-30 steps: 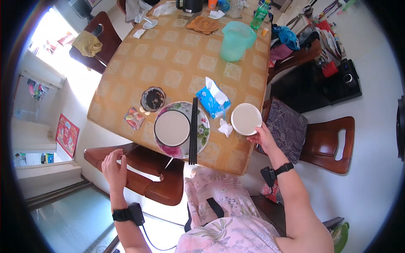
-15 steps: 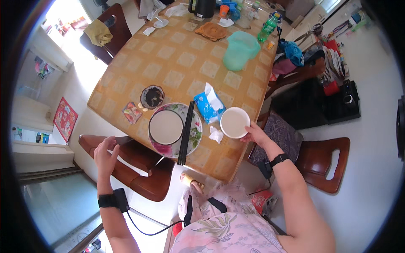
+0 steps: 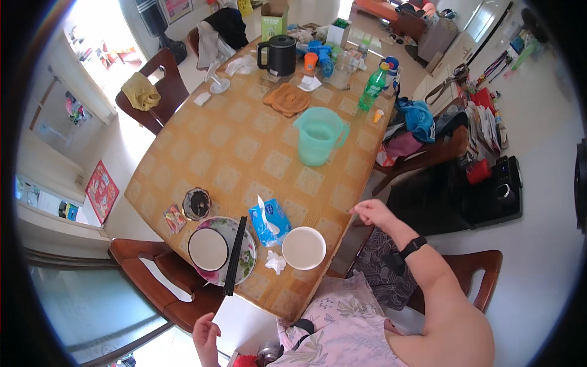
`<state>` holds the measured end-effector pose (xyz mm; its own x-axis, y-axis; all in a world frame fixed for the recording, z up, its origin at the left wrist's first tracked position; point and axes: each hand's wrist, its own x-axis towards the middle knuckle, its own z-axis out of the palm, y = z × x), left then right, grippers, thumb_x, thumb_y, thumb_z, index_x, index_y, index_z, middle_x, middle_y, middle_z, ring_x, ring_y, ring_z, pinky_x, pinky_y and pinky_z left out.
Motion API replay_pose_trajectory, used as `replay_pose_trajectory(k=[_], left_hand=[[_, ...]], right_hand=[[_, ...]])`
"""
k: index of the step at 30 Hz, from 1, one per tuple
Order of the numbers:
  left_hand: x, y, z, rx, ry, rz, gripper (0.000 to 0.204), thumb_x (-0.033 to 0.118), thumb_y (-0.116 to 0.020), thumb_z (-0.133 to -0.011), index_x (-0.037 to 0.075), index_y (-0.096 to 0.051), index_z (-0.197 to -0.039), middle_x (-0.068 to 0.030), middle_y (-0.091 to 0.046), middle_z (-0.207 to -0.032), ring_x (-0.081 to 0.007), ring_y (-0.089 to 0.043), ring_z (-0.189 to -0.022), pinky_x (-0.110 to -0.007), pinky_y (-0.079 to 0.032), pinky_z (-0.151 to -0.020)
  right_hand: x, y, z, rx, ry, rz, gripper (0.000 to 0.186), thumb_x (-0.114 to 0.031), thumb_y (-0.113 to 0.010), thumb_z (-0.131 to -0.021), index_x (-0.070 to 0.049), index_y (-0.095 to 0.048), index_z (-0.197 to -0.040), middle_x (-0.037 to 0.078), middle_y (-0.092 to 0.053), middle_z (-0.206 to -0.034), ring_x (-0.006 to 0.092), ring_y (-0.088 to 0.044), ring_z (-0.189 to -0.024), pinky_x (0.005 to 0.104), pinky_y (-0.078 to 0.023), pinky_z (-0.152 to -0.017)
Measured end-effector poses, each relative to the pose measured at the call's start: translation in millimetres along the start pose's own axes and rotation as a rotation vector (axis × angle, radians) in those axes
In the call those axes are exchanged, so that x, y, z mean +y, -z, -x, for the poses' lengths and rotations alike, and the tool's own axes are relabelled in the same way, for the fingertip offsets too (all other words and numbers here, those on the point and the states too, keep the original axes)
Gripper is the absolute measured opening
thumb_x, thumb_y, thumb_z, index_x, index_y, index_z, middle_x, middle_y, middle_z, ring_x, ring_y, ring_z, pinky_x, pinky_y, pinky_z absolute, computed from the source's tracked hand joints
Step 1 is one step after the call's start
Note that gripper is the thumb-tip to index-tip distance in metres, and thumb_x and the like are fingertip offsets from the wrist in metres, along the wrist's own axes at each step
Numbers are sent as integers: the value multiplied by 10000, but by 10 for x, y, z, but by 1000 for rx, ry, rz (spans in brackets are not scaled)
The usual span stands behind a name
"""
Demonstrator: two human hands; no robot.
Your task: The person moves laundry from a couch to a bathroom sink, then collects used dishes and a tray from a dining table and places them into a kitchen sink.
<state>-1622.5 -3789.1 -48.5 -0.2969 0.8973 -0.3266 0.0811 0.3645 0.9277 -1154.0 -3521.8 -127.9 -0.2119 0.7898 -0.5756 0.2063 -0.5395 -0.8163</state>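
My right hand (image 3: 375, 214) is raised past the table's right edge with nothing in it, its fingers loosely bent and pointing left. A white bowl (image 3: 304, 248) stands on the table corner, apart from that hand. Left of it are a blue tissue pack (image 3: 272, 225) and a crumpled tissue (image 3: 276, 262). Black chopsticks (image 3: 235, 257) lie across a floral plate (image 3: 247, 248), which bears a second, dark-rimmed white bowl (image 3: 208, 249). Below the table's near edge, beside a chair, my left hand (image 3: 206, 335) is empty with bent fingers apart.
A translucent green pitcher (image 3: 318, 140) stands mid-table. Farther back are a green bottle (image 3: 373, 88), a black kettle (image 3: 280, 56) and a brown trivet (image 3: 287, 100). A dark-filled glass dish (image 3: 197, 203) sits near a small packet (image 3: 174, 219). Wooden chairs (image 3: 143, 260) flank the table.
My right hand has let go of the white bowl and moved away from it to the right. My left hand has dropped lower. The view has shifted, showing more of the table's far end.
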Motion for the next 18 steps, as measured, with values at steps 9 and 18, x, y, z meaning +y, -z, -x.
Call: replay_pose_trajectory(k=[9,18], left_hand=[[-356,-518,336,-228,344,-219,217,-6,-542,-785,5,-570,-999,-9,-540,-588,-81,-533,-529,-195,-412,-475],[-715,-1973,580,17,505,87,239,143,-493,-885,-12,-554,-1056,39,-473,-639,-35,-428,-575,-182,-353,-502]], right_hand=[[-1226,424,-537,338,516,296,412,-365,-490,-878,-8,-577,-691,53,-566,-673,115,-538,-618,246,-423,-551],[-1822,517,-1384,26,482,771,448,-447,-519,-828,-10,-597,-773,97,-555,-652,179,-516,-617,320,-399,-578]])
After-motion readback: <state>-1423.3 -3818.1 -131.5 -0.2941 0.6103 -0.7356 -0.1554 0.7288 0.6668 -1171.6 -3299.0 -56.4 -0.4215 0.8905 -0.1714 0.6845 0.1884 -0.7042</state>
